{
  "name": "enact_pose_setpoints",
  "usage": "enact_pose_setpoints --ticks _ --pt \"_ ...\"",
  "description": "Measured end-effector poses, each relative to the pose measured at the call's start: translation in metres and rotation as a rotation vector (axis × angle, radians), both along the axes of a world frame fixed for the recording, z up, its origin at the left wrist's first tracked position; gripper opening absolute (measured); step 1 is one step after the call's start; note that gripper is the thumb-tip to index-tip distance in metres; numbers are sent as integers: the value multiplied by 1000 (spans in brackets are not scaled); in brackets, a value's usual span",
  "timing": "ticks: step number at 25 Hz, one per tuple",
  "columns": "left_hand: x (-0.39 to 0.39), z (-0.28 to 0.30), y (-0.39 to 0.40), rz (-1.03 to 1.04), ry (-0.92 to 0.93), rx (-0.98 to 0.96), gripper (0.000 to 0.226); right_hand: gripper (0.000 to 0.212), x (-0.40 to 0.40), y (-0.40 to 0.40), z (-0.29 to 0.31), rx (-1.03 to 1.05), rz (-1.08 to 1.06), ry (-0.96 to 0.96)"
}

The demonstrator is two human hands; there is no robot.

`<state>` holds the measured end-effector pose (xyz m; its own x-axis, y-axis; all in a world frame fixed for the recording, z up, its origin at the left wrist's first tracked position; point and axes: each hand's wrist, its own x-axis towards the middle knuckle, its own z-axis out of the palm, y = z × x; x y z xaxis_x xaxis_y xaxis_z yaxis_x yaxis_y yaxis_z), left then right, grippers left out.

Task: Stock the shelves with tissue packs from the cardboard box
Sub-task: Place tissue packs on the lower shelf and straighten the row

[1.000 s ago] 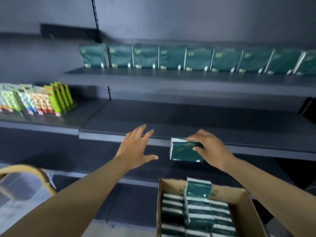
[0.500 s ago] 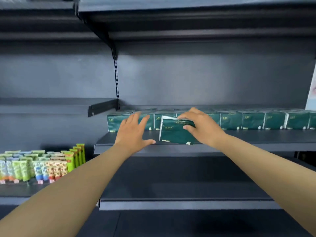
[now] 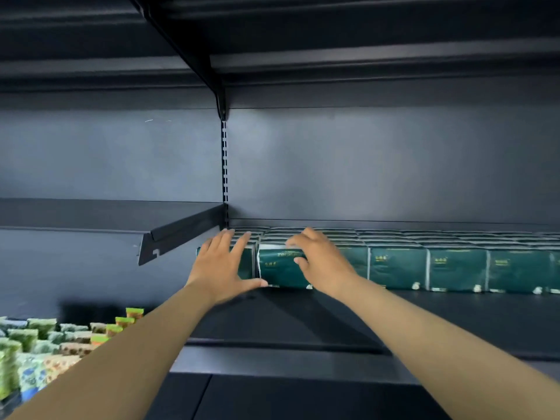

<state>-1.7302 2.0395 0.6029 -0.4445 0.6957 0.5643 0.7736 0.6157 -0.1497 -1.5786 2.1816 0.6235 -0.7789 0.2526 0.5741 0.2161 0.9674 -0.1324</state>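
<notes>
A dark green tissue pack [image 3: 277, 268] stands at the front of the dark shelf [image 3: 348, 316], second from the left in a row of green packs [image 3: 454, 268]. My right hand [image 3: 321, 262] grips it from the right side, fingers over its top and thumb on its front. My left hand [image 3: 221, 265] is spread flat with straight fingers against the leftmost pack [image 3: 247, 263], its thumb reaching toward the held pack's lower left corner. Several more rows of packs lie behind. The cardboard box is out of view.
A shelf bracket [image 3: 181, 234] juts out left of the packs. Colourful small packets [image 3: 45, 347] fill a lower shelf at the bottom left. Another dark shelf [image 3: 333, 31] hangs overhead, and a slotted upright [image 3: 224, 162] runs down the back panel.
My view has risen from the box to the upper shelf. My right hand carried the pack up and set it into the front row; my left hand moved against the leftmost pack.
</notes>
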Motion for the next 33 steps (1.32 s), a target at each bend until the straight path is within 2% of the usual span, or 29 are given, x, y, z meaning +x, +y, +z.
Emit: enact_pose_setpoints --ticks 5,9,14,17,25,30,33 --pt "-33 -2 19 -76 9 -147 112 66 -35 20 -14 252 -118 -244" --pt "-44 -9 25 -128 15 -97 114 79 -46 32 -3 296 -137 -383" --pt "-46 -10 29 -113 27 -98 115 81 -52 33 -5 290 -155 -393" --pt "-37 -7 22 -116 34 -96 115 83 -39 28 -3 265 -138 -333" --pt "54 -9 -17 -205 35 -26 102 78 89 -6 -2 241 -304 -252" --pt "144 -47 -35 -364 51 86 92 72 205 -35 -30 208 -404 -292" --pt "203 -80 -36 -447 32 56 89 72 266 -43 -58 170 -452 -351"
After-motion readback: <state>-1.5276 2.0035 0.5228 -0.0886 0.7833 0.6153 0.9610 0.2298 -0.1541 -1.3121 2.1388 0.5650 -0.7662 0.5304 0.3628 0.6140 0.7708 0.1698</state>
